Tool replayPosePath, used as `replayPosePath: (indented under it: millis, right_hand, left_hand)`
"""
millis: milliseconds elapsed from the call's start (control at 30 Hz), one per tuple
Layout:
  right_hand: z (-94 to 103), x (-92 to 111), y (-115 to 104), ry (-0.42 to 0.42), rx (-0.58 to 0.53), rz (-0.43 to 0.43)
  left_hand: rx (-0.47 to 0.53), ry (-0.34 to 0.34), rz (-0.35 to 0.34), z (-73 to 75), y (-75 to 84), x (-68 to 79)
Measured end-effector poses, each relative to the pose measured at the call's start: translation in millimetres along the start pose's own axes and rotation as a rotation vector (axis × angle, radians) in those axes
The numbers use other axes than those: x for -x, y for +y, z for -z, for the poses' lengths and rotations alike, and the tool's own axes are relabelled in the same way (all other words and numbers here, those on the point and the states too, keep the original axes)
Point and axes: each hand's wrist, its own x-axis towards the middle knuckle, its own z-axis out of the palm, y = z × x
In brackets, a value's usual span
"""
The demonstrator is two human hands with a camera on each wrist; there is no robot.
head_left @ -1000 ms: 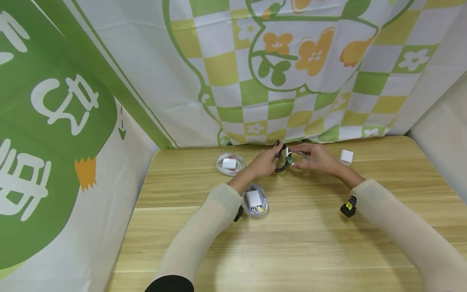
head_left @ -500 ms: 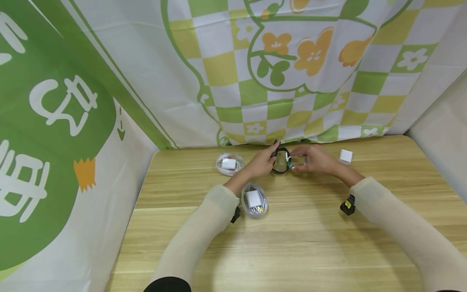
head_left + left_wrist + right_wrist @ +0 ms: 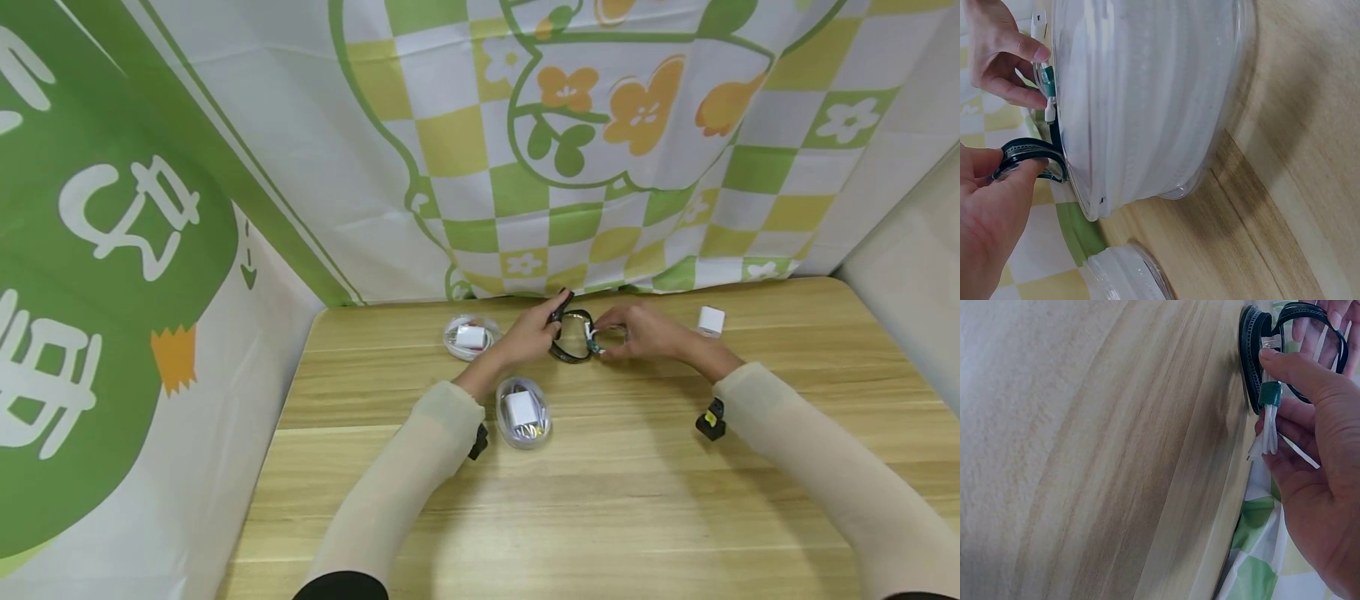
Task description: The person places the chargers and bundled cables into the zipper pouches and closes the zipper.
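A: Hands?
B: Left hand (image 3: 527,333) pinches one side of a black-zipped case (image 3: 1249,359), thumb against fingers. Right hand (image 3: 648,331) pinches a white cable bundle (image 3: 1269,428) by its green tie (image 3: 1270,394).
A: Where's that?
B: Between the hands, near the back edge of the desk (image 3: 637,500).
A: Handling?
B: Both light, I'd guess. Case: springy rim, probably slick thin walls; hold the rim. Cable: limp, ends likely splay; hold at the tie, spare the connectors.
A: Looks?
B: Case looks unzipped: two dark loops, pale stitched edging, see-through middle. Cable: white strands, a translucent piece at one end.
A: Farther out?
B: Two clear cases, near one (image 3: 525,443) and far one (image 3: 467,356), each with a white charger inside. Loose charger block (image 3: 711,322) just past the right hand.
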Motion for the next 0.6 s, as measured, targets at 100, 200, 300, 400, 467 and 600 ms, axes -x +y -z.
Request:
replayPosePath:
  millis: [100,200,300,400,467,600]
  right_hand:
    - [0.0,-1.5,-1.9,-0.014,-0.008,-0.033]
    - [-0.1,-2.8,-3.5,-0.017,-0.021,-0.047]
    - [0.8,-4.3,-5.3,-0.028,-0.033,-0.051]
    - [3.3,-6.6,-6.8,-0.060,-0.071,-0.080]
    - [5.5,-7.9,-7.5,-0.085,-0.105,-0.115]
    - [11.5,-8.5,-7.4,-0.105,-0.170,-0.184]
  left_hand:
    - [-0.014,0.002,-0.009,0.5,-2.0,-0.5]
    - [0.000,-0.002,-0.006,1.0,-2.9,-0.3]
    - [0.012,-0.008,-0.003,2.0,-2.8,1.0]
    - [0.007,-0.009,-0.006,3.3,-2.3,2.1]
    - [0.002,-0.007,-0.004,3.8,-2.3,2.5]
    - [0.006,-0.009,0.000,5.0,-2.8,3.1]
